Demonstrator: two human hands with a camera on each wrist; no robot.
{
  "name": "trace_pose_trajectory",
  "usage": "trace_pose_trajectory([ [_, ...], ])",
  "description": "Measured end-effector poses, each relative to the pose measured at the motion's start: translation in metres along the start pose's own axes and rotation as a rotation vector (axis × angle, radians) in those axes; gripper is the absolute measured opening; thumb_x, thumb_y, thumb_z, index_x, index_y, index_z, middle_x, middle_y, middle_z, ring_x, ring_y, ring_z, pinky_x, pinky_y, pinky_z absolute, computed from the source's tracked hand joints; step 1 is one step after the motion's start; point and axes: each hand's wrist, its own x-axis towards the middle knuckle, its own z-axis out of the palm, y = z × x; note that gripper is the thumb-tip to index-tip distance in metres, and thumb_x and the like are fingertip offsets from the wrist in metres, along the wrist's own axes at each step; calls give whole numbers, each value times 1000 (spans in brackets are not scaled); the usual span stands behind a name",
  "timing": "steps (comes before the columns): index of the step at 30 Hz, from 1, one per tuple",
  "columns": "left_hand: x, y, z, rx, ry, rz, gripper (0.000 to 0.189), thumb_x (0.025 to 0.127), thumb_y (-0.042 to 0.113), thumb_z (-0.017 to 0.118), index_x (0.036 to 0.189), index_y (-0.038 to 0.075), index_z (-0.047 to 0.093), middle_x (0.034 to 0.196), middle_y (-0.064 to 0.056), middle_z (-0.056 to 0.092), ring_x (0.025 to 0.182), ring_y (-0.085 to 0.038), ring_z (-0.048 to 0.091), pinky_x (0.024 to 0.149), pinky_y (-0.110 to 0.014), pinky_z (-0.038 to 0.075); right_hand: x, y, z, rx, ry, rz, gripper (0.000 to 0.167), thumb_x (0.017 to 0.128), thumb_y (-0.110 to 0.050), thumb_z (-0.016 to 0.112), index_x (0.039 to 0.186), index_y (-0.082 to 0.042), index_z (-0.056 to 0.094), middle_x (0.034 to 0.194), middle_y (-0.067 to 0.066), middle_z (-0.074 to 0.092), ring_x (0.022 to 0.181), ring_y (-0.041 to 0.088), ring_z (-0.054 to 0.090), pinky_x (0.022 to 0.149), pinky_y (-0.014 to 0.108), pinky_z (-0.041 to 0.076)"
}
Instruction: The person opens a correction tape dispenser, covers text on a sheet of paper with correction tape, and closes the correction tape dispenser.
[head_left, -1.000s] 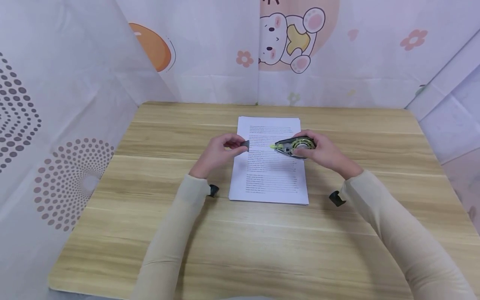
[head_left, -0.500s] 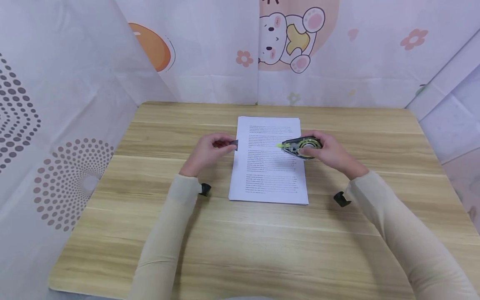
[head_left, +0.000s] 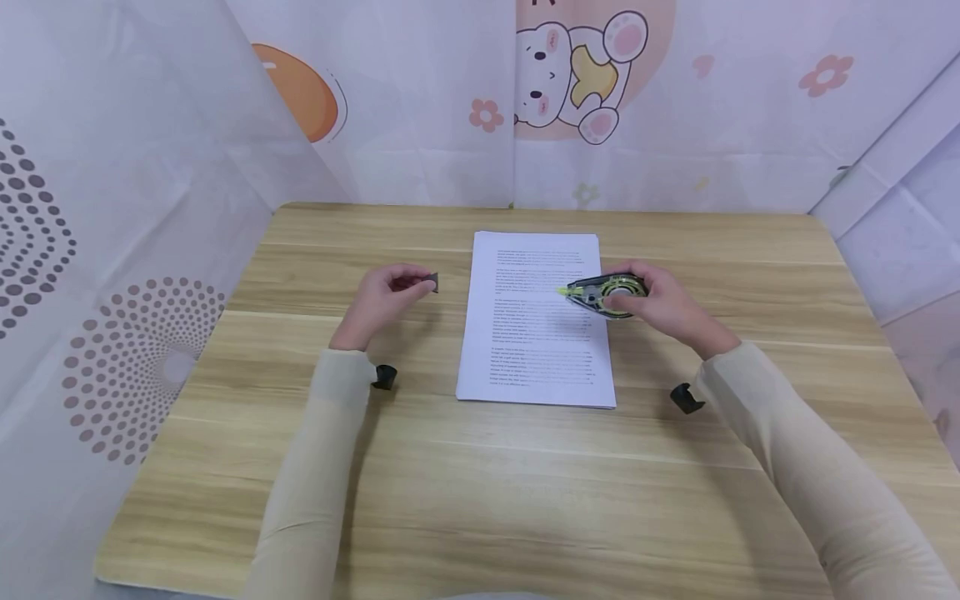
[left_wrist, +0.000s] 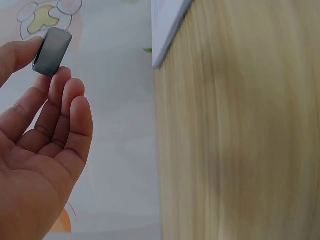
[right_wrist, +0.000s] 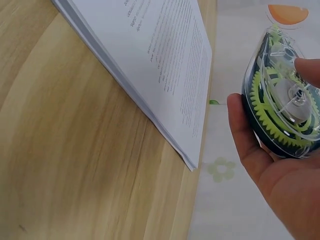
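Note:
My left hand (head_left: 382, 297) pinches a small dark grey cap (left_wrist: 53, 51) between thumb and fingertips, left of the paper stack and raised over the table. In the left wrist view the other fingers curl loosely below the cap. My right hand (head_left: 667, 308) grips a correction tape dispenser (right_wrist: 285, 100) with a clear casing and green gear wheels, thumb on one face and fingers behind. Its uncovered yellow-green tip (head_left: 564, 291) points left, over the printed text. Beneath it lies a stack of printed white paper (head_left: 525, 367) in the middle of the table.
A wooden table (head_left: 480, 500) carries the paper stack. Behind it hangs a white curtain (head_left: 420, 100) with cartoon prints. Black wrist mounts (head_left: 385, 377) show beside both cuffs.
My left hand has moved left with the cap, from over the paper to beside it. The right hand with the correction tape has shifted slightly right.

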Motion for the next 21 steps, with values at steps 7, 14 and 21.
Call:
trace_pose_trajectory([
  [7, -3, -10, -11, -8, 22, -30, 40, 82, 46, 67, 110, 17, 67, 107, -3, 66, 92, -15, 58, 77, -27, 47, 0, 2, -2, -1, -1, -7, 41, 88, -19, 62, 126, -9, 52, 118, 16, 56, 91, 18, 53, 73, 32, 49],
  [14, -6, -16, -19, 39, 28, -63, 42, 82, 49, 66, 111, 19, 67, 109, -2, 65, 95, -15, 57, 78, -29, 46, 0, 2, -2, -10, -2, -1, 40, 89, -20, 61, 127, -10, 53, 119, 16, 57, 91, 17, 54, 72, 30, 49],
  [21, -3, -23, -29, 61, 9, -108, 42, 83, 50, 64, 112, 19, 66, 112, -2, 63, 98, -17, 56, 82, -31, 44, -2, 2, -3, -10, -10, 0, 40, 90, -21, 60, 127, -10, 52, 120, 16, 58, 92, 17, 54, 74, 27, 49],
])
